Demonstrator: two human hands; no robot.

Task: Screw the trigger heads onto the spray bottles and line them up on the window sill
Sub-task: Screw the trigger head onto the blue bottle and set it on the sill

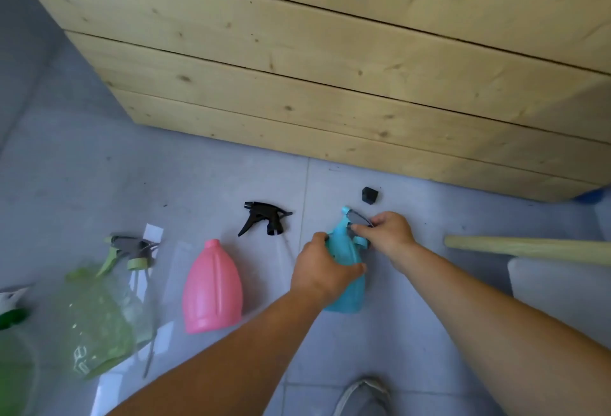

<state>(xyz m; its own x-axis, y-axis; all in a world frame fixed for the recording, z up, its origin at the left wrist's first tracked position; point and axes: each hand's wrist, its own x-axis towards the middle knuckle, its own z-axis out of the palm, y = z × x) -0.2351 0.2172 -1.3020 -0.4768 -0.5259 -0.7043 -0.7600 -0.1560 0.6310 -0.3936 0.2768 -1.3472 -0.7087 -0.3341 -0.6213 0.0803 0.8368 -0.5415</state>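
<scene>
A blue spray bottle (346,253) lies on the grey tiled floor with my left hand (322,268) wrapped around its body. My right hand (386,234) pinches the blue trigger head (351,222) at the bottle's neck. To the left, a pink bottle (211,288) lies open-necked without a head. A black trigger head (264,221) rests loose on the floor above it. Further left lie a clear green bottle (96,319) and a green-and-grey trigger head (132,252).
A pale wooden plank wall (330,68) rises just behind the bottles. A small black cap (370,196) sits near it. A wooden stick (529,248) and a white box (562,293) lie to the right. A dark green object (13,318) is at the left edge.
</scene>
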